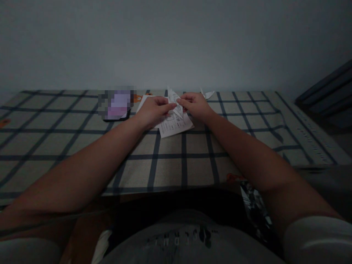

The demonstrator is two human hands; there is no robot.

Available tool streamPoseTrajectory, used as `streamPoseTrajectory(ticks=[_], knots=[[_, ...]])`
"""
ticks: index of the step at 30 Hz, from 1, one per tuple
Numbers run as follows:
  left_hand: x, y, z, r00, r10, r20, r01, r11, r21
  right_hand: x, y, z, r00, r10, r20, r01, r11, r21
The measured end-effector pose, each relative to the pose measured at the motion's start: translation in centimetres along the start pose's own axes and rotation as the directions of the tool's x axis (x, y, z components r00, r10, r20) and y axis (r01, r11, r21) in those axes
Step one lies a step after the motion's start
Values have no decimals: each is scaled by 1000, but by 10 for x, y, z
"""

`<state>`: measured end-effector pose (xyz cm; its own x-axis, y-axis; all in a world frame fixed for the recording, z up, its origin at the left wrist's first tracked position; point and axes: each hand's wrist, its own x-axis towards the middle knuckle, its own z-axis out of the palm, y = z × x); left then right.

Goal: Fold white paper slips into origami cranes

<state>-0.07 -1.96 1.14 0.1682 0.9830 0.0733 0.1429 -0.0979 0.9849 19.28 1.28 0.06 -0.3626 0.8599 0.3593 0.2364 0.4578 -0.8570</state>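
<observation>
A small folded piece of printed paper (175,102) is pinched between my two hands, its pointed tip upward. My left hand (154,109) is closed on its left side, thumb toward the middle. On the right side my right hand (195,104) grips it with thumb and fingers. Beneath them lie printed sheets (176,126) on the checked tablecloth. Another folded white paper (209,95) rests just behind my right hand.
A phone with a lit, blurred screen (118,104) lies left of the papers on the checked cloth (170,168). A pale wall stands behind the table. Dark slatted furniture (330,95) is at the right.
</observation>
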Motion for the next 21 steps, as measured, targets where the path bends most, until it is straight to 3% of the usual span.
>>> streamPoseTrajectory(ticks=[6,11,21], knots=[[5,-10,0,1000,-17,-25,16,1000,-20,0,1,0,1000,-2,20,2,1000,-6],[9,-16,-1,999,35,13,-33,995,-90,-1,-1,0,999,28,33,-29,999,27],[9,-8,-5,964,232,-130,-219,970,109,-4,-8,2,980,116,163,-131,988,84]])
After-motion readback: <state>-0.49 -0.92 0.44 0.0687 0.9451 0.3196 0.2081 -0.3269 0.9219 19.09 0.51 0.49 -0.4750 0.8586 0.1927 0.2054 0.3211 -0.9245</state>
